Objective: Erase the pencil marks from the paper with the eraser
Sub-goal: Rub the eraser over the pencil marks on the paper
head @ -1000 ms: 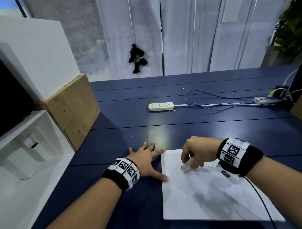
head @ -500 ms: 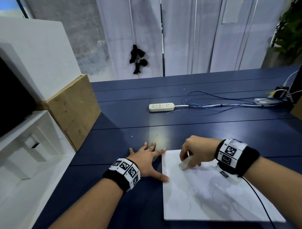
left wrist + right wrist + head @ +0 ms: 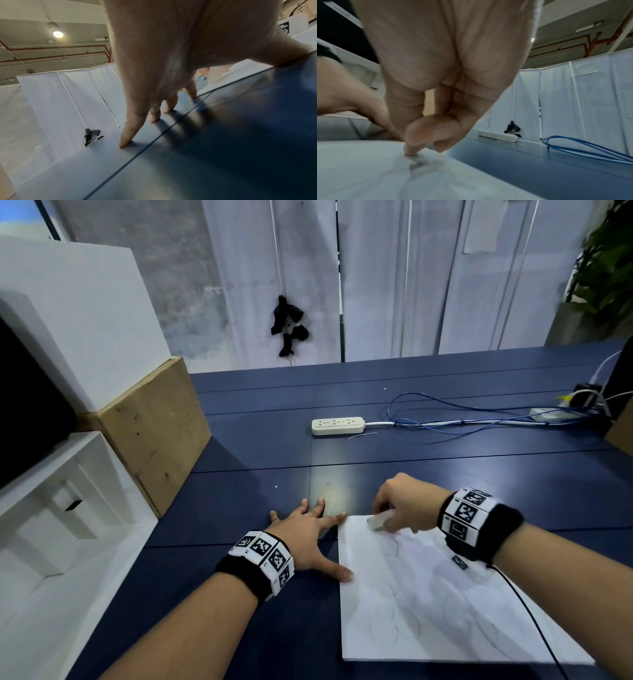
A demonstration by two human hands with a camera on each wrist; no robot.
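Note:
A white sheet of paper (image 3: 442, 597) with faint curved pencil marks lies on the dark blue table (image 3: 411, 467). My right hand (image 3: 404, 505) pinches a white eraser (image 3: 378, 521) and presses its tip onto the paper's far left corner. In the right wrist view the eraser (image 3: 419, 157) is a blurred stub under my curled fingers. My left hand (image 3: 308, 529) lies flat with spread fingers on the table at the paper's left edge, the thumb touching that edge. The left wrist view shows its fingertips (image 3: 125, 143) pressing on the table.
A cream power strip (image 3: 337, 425) with white and blue cables (image 3: 479, 419) lies further back on the table. A wooden box (image 3: 154, 426) and white shelving (image 3: 61, 508) stand along the left side. White curtain panels (image 3: 411, 278) close off the far edge.
My right hand has slid the eraser up and left on the paper, towards its far corner. The left hand has stayed in place.

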